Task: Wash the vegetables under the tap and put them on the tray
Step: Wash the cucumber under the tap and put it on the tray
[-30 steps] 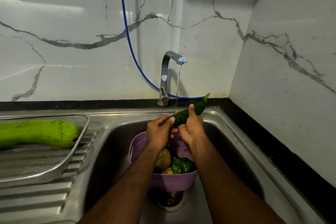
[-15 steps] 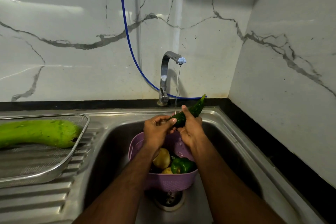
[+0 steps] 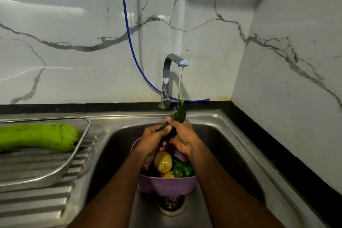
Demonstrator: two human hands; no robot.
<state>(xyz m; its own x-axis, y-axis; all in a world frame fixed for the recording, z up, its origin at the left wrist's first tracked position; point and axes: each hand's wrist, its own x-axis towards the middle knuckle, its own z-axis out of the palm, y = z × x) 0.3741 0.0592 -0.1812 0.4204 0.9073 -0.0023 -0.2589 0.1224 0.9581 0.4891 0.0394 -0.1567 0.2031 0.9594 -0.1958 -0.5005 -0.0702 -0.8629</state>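
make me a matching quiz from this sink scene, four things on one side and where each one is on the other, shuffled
Things:
1. bottle gourd
2. bitter gourd
3. green pepper
4. purple basket

Places:
A. gripped in both hands under the running tap
B. standing in the sink over the drain
C. lying on the metal mesh tray
D. inside the basket beside a potato

Pairs: 1-C, 2-A, 3-D, 4-B

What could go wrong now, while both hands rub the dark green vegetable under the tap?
The wet bitter gourd may slip from the left hand and right hand into the purple basket among unwashed vegetables. Water hitting it may splash onto the sink rim.
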